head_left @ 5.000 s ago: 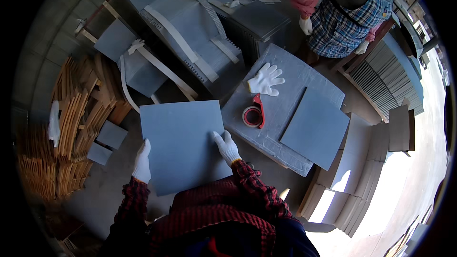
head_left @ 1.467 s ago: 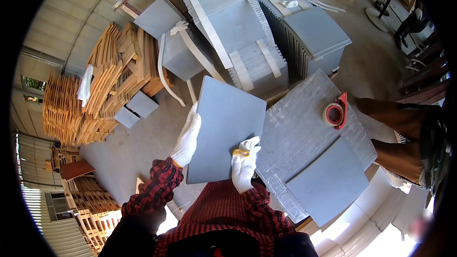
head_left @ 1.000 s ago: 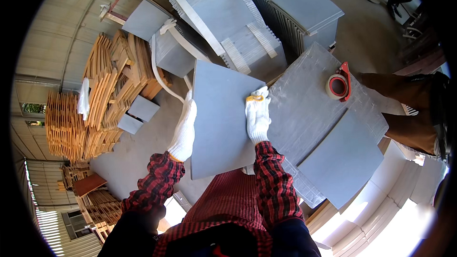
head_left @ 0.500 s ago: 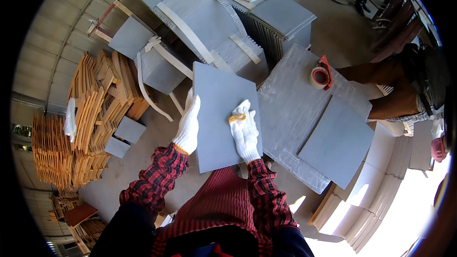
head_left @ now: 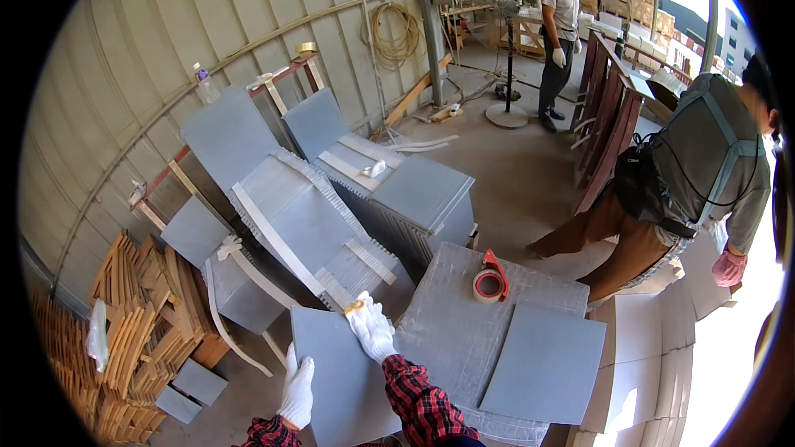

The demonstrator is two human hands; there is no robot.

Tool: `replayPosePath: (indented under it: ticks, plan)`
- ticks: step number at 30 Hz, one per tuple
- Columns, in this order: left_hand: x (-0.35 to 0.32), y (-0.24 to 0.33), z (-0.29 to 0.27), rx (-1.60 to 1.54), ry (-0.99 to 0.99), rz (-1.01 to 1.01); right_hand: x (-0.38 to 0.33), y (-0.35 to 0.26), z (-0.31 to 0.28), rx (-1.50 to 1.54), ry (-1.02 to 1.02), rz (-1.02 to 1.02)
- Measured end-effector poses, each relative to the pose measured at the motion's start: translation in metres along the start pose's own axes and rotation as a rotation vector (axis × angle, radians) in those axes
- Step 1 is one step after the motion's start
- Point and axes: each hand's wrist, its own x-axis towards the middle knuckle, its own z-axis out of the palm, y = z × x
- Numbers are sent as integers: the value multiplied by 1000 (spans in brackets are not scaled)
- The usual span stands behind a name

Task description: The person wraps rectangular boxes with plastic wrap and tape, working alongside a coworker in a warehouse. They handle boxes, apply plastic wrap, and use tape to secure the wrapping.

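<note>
A flat grey tile [head_left: 341, 385] stands tilted in front of me. My left hand [head_left: 296, 391], in a white knit glove, grips its left edge, the thumb lying along the face. At its top edge, my right hand [head_left: 377, 338], gloved too, closes over a small white wad with a yellow-orange edge [head_left: 356, 307], which resembles a balled-up knit glove. The hand partly covers this wad. To the right, a second grey tile [head_left: 542, 362] lies on a plastic-wrapped stack [head_left: 447, 314], near a red tape dispenser [head_left: 492, 279].
Grey tile stacks [head_left: 286, 203] with pale strips stand ahead. Wooden frames [head_left: 141, 306] are piled at left. A co-worker [head_left: 696, 157] bends at the right beside pale boxes [head_left: 638, 348]. Another person [head_left: 559, 41] stands farther back near a pole on a round base [head_left: 507, 116].
My view has tilted up and now takes in the wall and both people. Across the tile, my right hand has moved from the lower right face to the top edge.
</note>
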Motion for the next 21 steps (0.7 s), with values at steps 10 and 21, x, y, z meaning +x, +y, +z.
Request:
replayPosePath:
  ticks: [10, 21]
  plan:
    - [-10, 3, -4, -12, 35, -27, -76, 27, -8, 122, 9, 69]
    - [0, -12, 12, -145, -44, 24, -306, 9, -46, 273, 13, 475]
